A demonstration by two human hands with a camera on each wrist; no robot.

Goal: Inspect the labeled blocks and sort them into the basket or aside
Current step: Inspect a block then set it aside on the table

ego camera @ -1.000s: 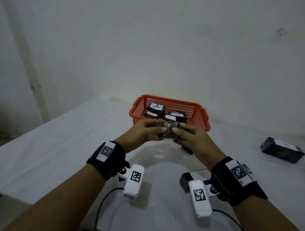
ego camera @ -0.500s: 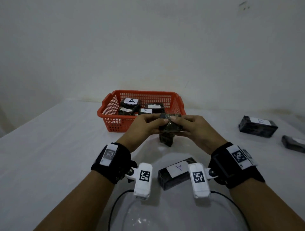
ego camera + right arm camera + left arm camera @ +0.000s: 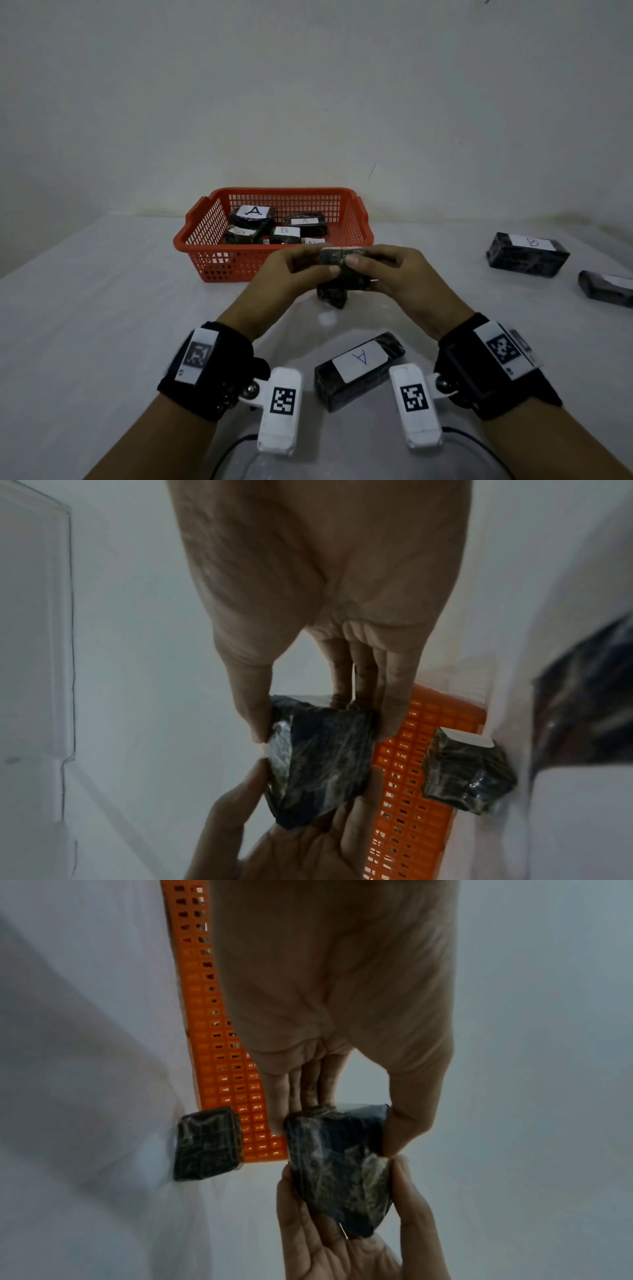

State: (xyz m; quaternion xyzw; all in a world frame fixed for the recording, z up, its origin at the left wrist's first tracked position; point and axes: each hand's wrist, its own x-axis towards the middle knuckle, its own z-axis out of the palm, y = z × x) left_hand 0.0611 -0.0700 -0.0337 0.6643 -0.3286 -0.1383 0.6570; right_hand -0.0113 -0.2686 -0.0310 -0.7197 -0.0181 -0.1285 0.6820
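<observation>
Both hands hold one dark wrapped block [image 3: 340,257] in the air just in front of the red basket [image 3: 219,263]. My left hand [image 3: 329,262] pinches its left end between thumb and fingers, and my right hand [image 3: 356,257] pinches the right end. The left wrist view shows the block [image 3: 339,1167] with the thumbs of both hands meeting on one edge. It also fills the middle of the right wrist view [image 3: 322,761]. Its label faces away and cannot be read. Several labeled blocks lie in the basket, one marked A [image 3: 253,214].
Another dark block [image 3: 332,296] stands on the white table below the hands. A block marked A [image 3: 359,370] lies between my wrists. At the right lie a block marked B [image 3: 527,255] and a further block [image 3: 606,287]. A white wall stands behind the basket.
Both hands keep their hold on the block near the basket. The head view has swung round, so the basket now faces me squarely and the blocks at the right show.
</observation>
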